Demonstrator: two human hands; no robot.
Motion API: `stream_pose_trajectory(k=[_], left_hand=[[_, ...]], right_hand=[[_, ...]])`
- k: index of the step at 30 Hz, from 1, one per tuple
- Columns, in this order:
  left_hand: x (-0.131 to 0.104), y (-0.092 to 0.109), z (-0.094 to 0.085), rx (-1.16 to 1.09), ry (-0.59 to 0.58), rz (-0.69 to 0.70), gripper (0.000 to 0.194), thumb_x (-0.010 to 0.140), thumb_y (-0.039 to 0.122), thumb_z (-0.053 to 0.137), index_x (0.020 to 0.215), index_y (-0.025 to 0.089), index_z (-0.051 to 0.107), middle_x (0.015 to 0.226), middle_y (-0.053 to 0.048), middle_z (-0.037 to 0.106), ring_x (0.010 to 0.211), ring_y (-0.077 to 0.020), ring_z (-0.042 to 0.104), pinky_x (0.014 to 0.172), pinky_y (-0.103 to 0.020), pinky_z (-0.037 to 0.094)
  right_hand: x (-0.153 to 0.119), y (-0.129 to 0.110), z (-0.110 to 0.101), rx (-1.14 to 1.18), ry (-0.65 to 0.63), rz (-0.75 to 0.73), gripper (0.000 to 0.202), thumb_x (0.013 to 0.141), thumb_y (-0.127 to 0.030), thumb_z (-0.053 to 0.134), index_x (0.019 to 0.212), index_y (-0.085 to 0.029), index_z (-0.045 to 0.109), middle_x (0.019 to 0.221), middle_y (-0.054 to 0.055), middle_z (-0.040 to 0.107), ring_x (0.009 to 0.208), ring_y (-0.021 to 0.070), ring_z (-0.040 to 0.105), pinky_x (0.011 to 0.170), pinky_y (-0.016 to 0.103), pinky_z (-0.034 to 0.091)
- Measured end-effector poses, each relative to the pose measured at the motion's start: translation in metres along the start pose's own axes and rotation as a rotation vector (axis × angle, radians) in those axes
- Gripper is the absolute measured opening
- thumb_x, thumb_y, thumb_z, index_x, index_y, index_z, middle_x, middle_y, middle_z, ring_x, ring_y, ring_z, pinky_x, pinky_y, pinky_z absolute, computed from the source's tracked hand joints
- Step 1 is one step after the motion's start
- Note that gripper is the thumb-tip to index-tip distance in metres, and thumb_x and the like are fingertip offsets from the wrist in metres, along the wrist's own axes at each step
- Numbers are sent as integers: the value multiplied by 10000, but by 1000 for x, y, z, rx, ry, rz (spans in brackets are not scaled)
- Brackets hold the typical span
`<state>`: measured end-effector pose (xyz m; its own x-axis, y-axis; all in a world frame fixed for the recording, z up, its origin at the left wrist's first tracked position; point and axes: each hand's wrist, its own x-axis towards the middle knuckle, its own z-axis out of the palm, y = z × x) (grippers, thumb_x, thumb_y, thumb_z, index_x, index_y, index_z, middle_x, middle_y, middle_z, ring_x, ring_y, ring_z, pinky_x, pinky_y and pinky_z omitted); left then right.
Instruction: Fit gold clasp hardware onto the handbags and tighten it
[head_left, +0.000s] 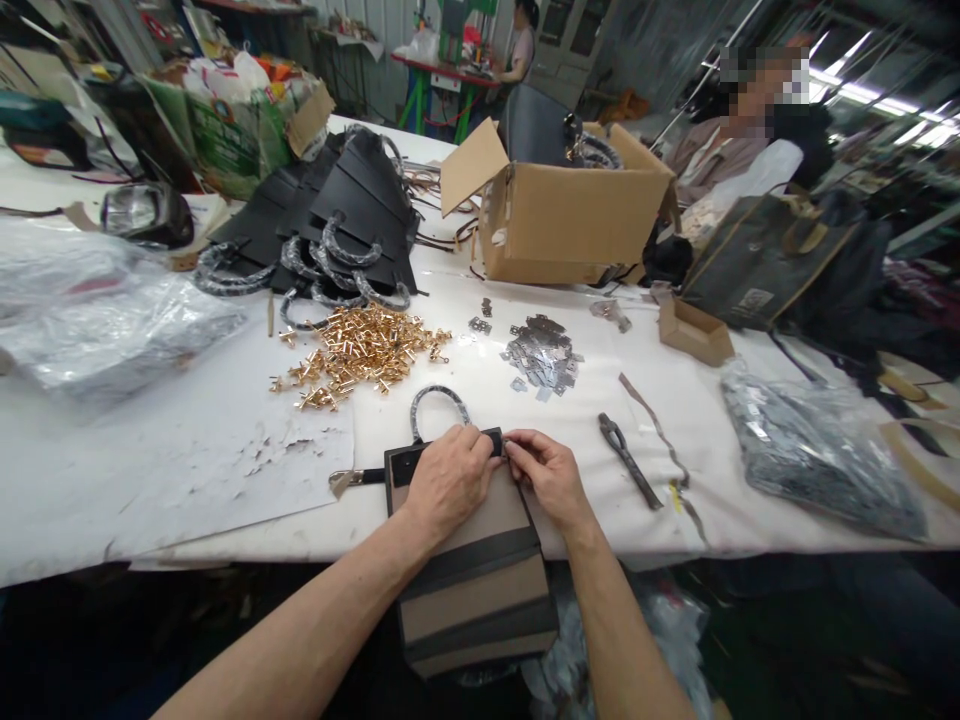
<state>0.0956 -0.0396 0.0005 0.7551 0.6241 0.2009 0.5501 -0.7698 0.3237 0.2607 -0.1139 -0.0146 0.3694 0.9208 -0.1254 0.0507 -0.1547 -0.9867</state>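
Observation:
A brown and black handbag panel (484,592) lies at the table's front edge, its lower part hanging over. A plastic-wrapped handle (439,392) arches from its top, and a black strap (369,476) with a metal end sticks out to the left. My left hand (451,472) is closed on the panel's upper black band, fingers bent over it. At the top right corner, my right hand (546,474) pinches with thumb and forefinger; what sits between the fingertips is too small to make out. Beyond the panel lie a heap of gold-coloured metal fittings (364,345) and a pile of thin metal plates (541,355).
A dark metal tool (628,462) lies right of my hands, near a bagged pile of grey pieces (821,450). Black panels with wrapped handles (330,215) are stacked behind the fittings. A cardboard box (574,220) stands at the back. Another person (724,150) is beyond the table.

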Motion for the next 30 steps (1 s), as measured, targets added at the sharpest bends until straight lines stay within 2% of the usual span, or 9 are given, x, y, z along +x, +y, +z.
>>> stream_pose_trajectory(k=[4, 7, 9, 13, 16, 20, 26, 30], left_hand=[[2, -3, 0, -62, -1, -27, 187, 988, 388, 623, 1000, 203, 595, 991, -58, 636, 957, -242, 605, 832, -361, 508], [3, -7, 0, -141, 6, -52, 332, 932, 474, 691, 1079, 197, 583, 1035, -65, 623, 970, -245, 614, 848, -361, 521], [4, -9, 0, -176, 4, -60, 397, 897, 503, 726, 1095, 192, 578, 1040, -68, 618, 970, -249, 619, 850, -362, 527], [4, -11, 1, -214, 9, -64, 390, 891, 486, 737, 1084, 184, 583, 1035, -73, 619, 967, -254, 628, 858, -367, 534], [5, -12, 2, -227, 14, -64, 365, 905, 481, 720, 1072, 184, 589, 1022, -73, 617, 960, -254, 631, 855, -366, 537], [5, -12, 2, -237, 21, -65, 358, 887, 446, 750, 1075, 184, 593, 1023, -70, 618, 960, -253, 632, 856, -362, 538], [5, -12, 2, -251, 29, -70, 338, 911, 452, 717, 1074, 180, 600, 1015, -73, 621, 948, -252, 634, 846, -358, 539], [5, -12, 2, -257, 30, -64, 346, 891, 433, 745, 1070, 174, 603, 1016, -76, 621, 952, -254, 634, 850, -357, 540]], right_hand=[[0, 2, -3, 30, 4, 11, 289, 853, -434, 770, 1014, -196, 743, 609, -28, 590, 533, 113, 499, 502, 243, 384], [0, 4, -4, 46, 8, 12, 275, 866, -429, 759, 1014, -198, 752, 602, -29, 587, 531, 110, 493, 504, 240, 387], [1, 4, -3, 6, -5, -6, 265, 859, -424, 765, 1002, -201, 768, 676, -7, 640, 574, 123, 531, 533, 248, 421], [2, 3, 2, -125, -30, -97, 205, 886, -389, 736, 1005, -230, 788, 934, 40, 744, 831, 196, 668, 754, 308, 527], [2, 0, 6, -223, -21, -163, 173, 922, -358, 694, 1016, -246, 785, 972, 39, 753, 915, 220, 686, 863, 346, 528], [1, -3, 9, -332, -4, -235, 166, 949, -331, 658, 1026, -247, 777, 979, 40, 746, 938, 221, 683, 867, 342, 517], [2, 0, 9, -313, 10, -192, 179, 944, -353, 657, 1024, -237, 769, 957, 40, 751, 891, 221, 685, 834, 342, 529], [2, 0, 9, -344, 15, -213, 183, 939, -354, 658, 1022, -239, 775, 979, 46, 757, 930, 231, 687, 854, 349, 528]])
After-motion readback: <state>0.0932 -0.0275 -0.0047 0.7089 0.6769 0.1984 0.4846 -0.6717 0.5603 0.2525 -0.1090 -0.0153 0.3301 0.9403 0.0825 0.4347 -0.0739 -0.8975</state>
